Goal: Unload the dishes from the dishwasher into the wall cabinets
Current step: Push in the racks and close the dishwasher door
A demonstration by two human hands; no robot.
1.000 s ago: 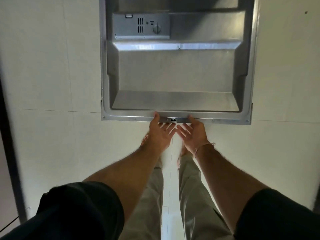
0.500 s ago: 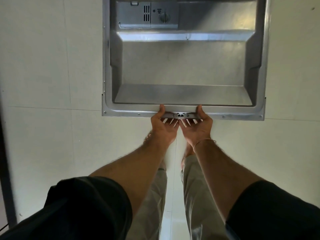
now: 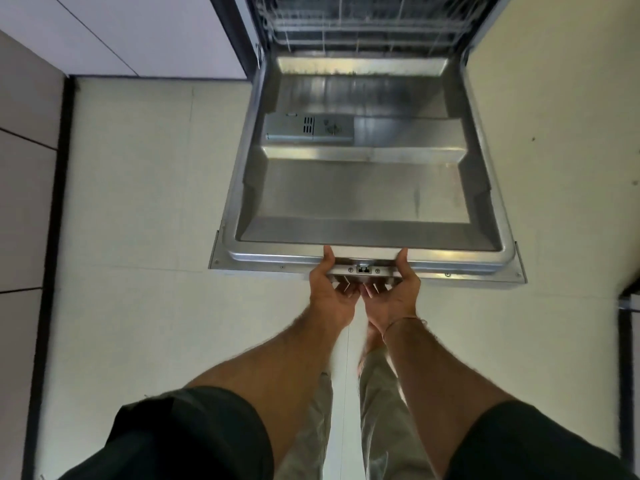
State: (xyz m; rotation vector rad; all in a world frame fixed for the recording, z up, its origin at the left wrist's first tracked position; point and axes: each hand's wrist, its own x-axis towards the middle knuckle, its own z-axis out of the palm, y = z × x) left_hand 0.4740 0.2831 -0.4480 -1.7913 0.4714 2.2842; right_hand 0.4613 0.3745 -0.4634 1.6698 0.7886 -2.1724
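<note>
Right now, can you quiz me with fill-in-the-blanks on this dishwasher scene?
1. The door is ____, its steel inside facing up.
2. The left hand and right hand grip its near ____.
3. The dispenser sits on the door's ____ side.
4. Beyond the door, a wire ____ shows.
Missing words: open; edge; left; rack.

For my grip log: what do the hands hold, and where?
Left hand and right hand grip the dishwasher door at the middle of its near edge, thumbs on top.
</note>
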